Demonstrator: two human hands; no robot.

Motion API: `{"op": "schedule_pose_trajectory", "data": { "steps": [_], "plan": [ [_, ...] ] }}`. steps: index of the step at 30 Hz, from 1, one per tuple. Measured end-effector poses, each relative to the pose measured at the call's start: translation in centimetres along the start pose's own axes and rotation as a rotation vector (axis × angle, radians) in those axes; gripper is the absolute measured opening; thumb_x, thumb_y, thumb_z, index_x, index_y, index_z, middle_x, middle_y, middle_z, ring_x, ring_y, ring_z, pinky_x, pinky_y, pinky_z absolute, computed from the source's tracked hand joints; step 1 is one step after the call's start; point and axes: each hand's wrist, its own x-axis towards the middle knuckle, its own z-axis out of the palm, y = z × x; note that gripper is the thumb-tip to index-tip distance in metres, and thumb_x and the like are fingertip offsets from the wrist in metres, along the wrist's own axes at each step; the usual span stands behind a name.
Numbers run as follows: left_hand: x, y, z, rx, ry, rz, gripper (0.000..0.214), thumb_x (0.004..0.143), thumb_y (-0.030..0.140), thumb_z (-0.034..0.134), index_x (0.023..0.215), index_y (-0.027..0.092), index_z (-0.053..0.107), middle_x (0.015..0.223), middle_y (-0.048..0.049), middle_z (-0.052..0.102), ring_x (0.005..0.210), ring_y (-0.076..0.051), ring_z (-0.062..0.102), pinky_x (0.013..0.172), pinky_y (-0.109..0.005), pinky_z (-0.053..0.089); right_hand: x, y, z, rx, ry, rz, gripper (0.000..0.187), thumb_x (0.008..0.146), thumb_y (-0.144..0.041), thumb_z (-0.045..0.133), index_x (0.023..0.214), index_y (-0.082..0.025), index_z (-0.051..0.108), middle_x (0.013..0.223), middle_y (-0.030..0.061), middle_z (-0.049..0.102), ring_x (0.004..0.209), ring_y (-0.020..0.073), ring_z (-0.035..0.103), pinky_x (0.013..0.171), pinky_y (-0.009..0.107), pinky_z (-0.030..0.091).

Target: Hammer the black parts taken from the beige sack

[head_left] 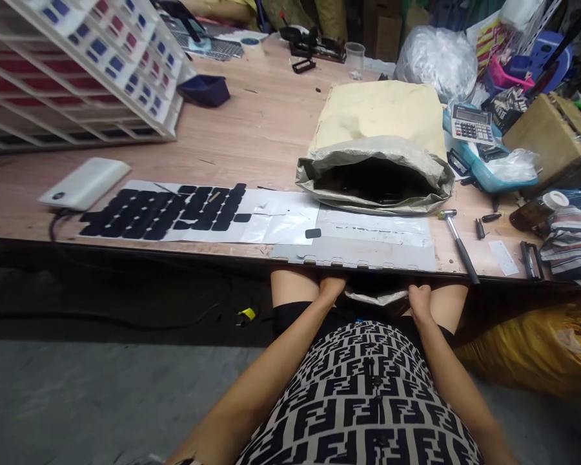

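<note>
Both my hands reach under the front edge of the wooden table (pixel 252 129), down at my lap. My left hand (pixel 330 288) and my right hand (pixel 420 299) each rest at one end of a grey crumpled sack edge (pixel 377 298) lying on my thighs; the fingers are tucked under the table edge and hidden. On the table above them lies a grey sheet (pixel 368 253) and a white backing sheet (pixel 275 223) with several black flat pads (pixel 164 212) stuck in rows. An open sack (pixel 377 161) with dark contents lies behind.
A hammer (pixel 458 242) lies right of the grey sheet. A white power bank (pixel 84 183) sits at the left, a white slotted rack (pixel 77 71) behind it. Calculator (pixel 472 123), blue tray (pixel 494 174), cardboard box (pixel 552 139) and clutter fill the right. A yellow bag (pixel 537 349) is on the floor.
</note>
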Motion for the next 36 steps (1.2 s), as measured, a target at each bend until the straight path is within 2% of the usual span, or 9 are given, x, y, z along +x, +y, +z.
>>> {"op": "schedule_pose_trajectory", "data": {
  "steps": [3,6,9,11,15,19,27,32,36],
  "plan": [
    [-3.0,0.2,-1.5,0.257,-0.103,0.052,0.024,0.075,0.034,0.074,0.090,0.016,0.074,0.097,-0.0195,0.072,0.104,-0.041,0.067,0.084,-0.044,0.052,-1.4,-0.5,-1.4,-0.031,-0.037,-0.065,0.009,0.071,-0.029,0.061,0.071,-0.020,0.058,0.055,-0.0017,0.050,0.059,0.0213,0.058,0.060,0.032,0.052],
    [-6.2,2.0,-3.6,0.484,-0.264,0.288,0.027,0.082,0.042,0.067,0.097,0.021,0.075,0.099,-0.0147,0.072,0.098,-0.035,0.068,0.082,-0.042,0.051,-3.6,-1.1,-3.3,-0.061,-0.064,-0.167,0.018,0.069,-0.031,0.068,0.083,-0.020,0.064,0.077,0.0044,0.063,0.076,0.0241,0.063,0.075,0.036,0.055],
    [-6.5,6.6,-5.7,0.349,-0.359,0.478,0.030,0.092,0.046,0.056,0.099,0.025,0.076,0.086,-0.0058,0.073,0.082,-0.025,0.068,0.075,-0.035,0.051,-5.1,-2.6,-6.0,-0.124,-0.189,-0.507,0.024,0.082,-0.031,0.058,0.099,-0.020,0.071,0.104,0.0109,0.070,0.091,0.0253,0.067,0.086,0.040,0.055],
    [-4.5,10.7,-6.5,0.242,-0.219,0.600,0.032,0.097,0.041,0.049,0.106,0.023,0.074,0.092,-0.0055,0.073,0.085,-0.023,0.066,0.078,-0.034,0.051,-4.9,-4.4,-8.1,-0.089,-0.143,-0.623,0.025,0.089,-0.032,0.054,0.103,-0.021,0.072,0.105,0.0100,0.072,0.096,0.0239,0.068,0.085,0.037,0.056],
    [2.4,18.7,-6.2,0.215,0.121,0.810,0.032,0.097,0.031,0.049,0.118,0.019,0.070,0.115,-0.0104,0.067,0.109,-0.026,0.059,0.096,-0.035,0.047,-1.5,-7.8,-11.8,-0.114,0.268,-0.737,0.025,0.091,-0.029,0.054,0.102,-0.018,0.073,0.104,0.0108,0.071,0.091,0.0221,0.066,0.081,0.036,0.055],
    [7.4,22.9,-4.4,0.398,0.115,0.746,0.031,0.094,0.032,0.056,0.120,0.022,0.071,0.118,-0.0115,0.066,0.110,-0.029,0.060,0.093,-0.037,0.049,2.5,-8.6,-12.5,-0.318,0.455,-0.678,0.027,0.088,-0.028,0.053,0.100,-0.017,0.075,0.101,0.0114,0.069,0.093,0.0247,0.061,0.085,0.038,0.050],
    [8.9,22.4,-3.5,0.498,0.131,0.761,0.031,0.097,0.032,0.053,0.121,0.027,0.071,0.115,-0.0104,0.069,0.105,-0.027,0.065,0.084,-0.034,0.050,4.0,-8.1,-10.3,-0.610,0.619,-0.590,0.034,0.092,-0.036,0.056,0.119,-0.021,0.072,0.107,0.0108,0.063,0.095,0.0260,0.053,0.076,0.035,0.039],
    [8.0,19.4,-4.9,0.214,0.293,0.871,0.028,0.099,0.032,0.054,0.111,0.018,0.075,0.097,-0.0100,0.064,0.096,-0.023,0.062,0.086,-0.033,0.050,4.4,-8.8,-10.4,-0.644,0.582,-0.529,0.033,0.092,-0.038,0.056,0.115,-0.020,0.073,0.104,0.0119,0.062,0.090,0.0256,0.051,0.074,0.035,0.036],
    [5.2,15.9,-4.3,0.069,0.200,1.080,0.023,0.100,0.028,0.054,0.109,0.018,0.073,0.090,-0.0054,0.058,0.085,-0.018,0.057,0.076,-0.030,0.050,5.0,-8.8,-10.6,-0.648,0.519,-0.488,0.035,0.092,-0.037,0.054,0.115,-0.018,0.072,0.103,0.0128,0.061,0.091,0.0270,0.052,0.081,0.040,0.038]
  ]
}}
